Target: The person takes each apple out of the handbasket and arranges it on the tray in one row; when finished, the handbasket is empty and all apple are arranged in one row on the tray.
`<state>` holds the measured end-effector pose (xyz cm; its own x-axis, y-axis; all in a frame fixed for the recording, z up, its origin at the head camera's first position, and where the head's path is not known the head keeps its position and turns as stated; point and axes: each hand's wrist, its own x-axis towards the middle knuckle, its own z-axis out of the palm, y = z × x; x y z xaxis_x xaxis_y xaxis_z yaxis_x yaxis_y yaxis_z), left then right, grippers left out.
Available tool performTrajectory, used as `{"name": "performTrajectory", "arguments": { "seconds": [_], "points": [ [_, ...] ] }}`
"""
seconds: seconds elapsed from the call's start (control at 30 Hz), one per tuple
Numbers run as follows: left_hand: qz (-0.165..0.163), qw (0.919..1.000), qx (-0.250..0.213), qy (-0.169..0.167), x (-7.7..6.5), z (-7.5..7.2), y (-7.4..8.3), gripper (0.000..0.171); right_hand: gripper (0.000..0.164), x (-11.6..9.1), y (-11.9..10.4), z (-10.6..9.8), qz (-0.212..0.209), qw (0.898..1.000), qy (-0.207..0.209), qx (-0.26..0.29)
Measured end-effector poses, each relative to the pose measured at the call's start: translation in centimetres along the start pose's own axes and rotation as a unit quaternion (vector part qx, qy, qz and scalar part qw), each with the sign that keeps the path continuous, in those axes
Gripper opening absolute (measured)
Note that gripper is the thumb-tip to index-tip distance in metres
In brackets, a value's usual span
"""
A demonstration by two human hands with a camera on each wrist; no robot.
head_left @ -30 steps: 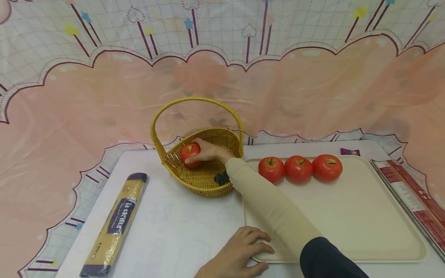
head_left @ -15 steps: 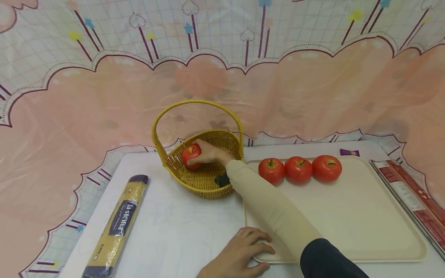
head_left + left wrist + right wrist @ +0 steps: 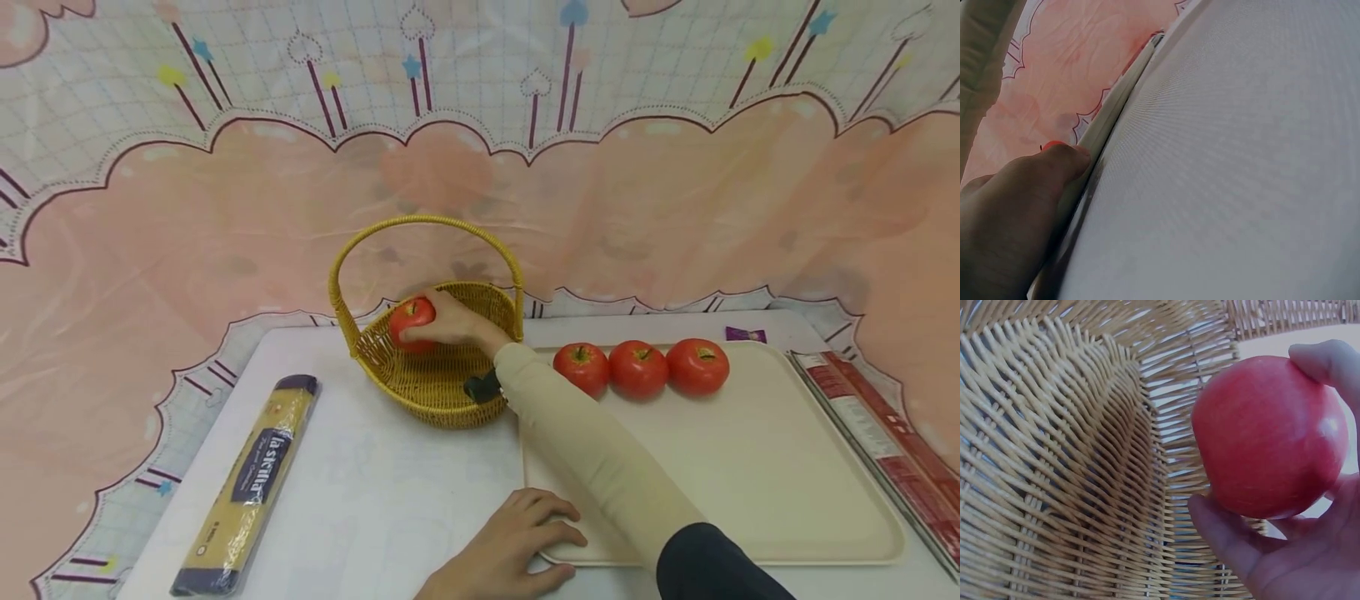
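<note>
My right hand (image 3: 456,321) grips a red apple (image 3: 409,320) inside the yellow wicker basket (image 3: 420,390), near its left end. In the right wrist view the apple (image 3: 1266,440) sits between thumb and fingers, beside the woven wall. Below, my left hand (image 3: 517,542) rests with loosely bent, spread fingers over the near left corner of the cream tray (image 3: 750,475). Its thumb lies out to the side. Three more apples stand in a row at the tray's back edge: a left one (image 3: 581,368), a middle one (image 3: 637,369) and a right one (image 3: 697,367).
A pack of spaghetti (image 3: 251,483) lies at the left of the white table (image 3: 360,500). Right of the tray is a long red and white box (image 3: 877,442). A small purple packet (image 3: 746,334) lies behind the tray. The basket's tall handle (image 3: 427,219) arches above my right hand.
My right hand has raised the apple slightly in the basket. The head view has shifted a little; the left hand stays at the tray corner.
</note>
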<state>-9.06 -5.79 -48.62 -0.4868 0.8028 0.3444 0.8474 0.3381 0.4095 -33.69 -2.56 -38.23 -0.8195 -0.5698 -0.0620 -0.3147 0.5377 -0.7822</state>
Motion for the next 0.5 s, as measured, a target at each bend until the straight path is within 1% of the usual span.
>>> {"name": "performTrajectory", "arguments": {
  "seconds": [0.13,0.27,0.37,0.5],
  "points": [
    [0.01,0.9998,0.014,0.007,-0.1,0.1,-0.1,0.025,0.071,-0.5,0.0,0.0,0.005,1.0,0.012,-0.014],
    [0.01,0.9998,0.015,0.01,-0.1,0.2,-0.2,0.024,0.069,-1.3,-0.2,-0.3,0.005,1.0,0.017,-0.001],
    [0.013,0.9996,0.013,0.019,-0.1,0.2,-0.2,0.024,0.069,-1.8,-0.3,-0.6,0.001,1.0,0.02,0.009],
    [0.018,0.9995,0.009,0.026,-0.1,0.2,-0.2,0.023,0.07,-2.3,-0.3,-1.1,-0.013,0.999,0.032,0.0]
  ]
}}
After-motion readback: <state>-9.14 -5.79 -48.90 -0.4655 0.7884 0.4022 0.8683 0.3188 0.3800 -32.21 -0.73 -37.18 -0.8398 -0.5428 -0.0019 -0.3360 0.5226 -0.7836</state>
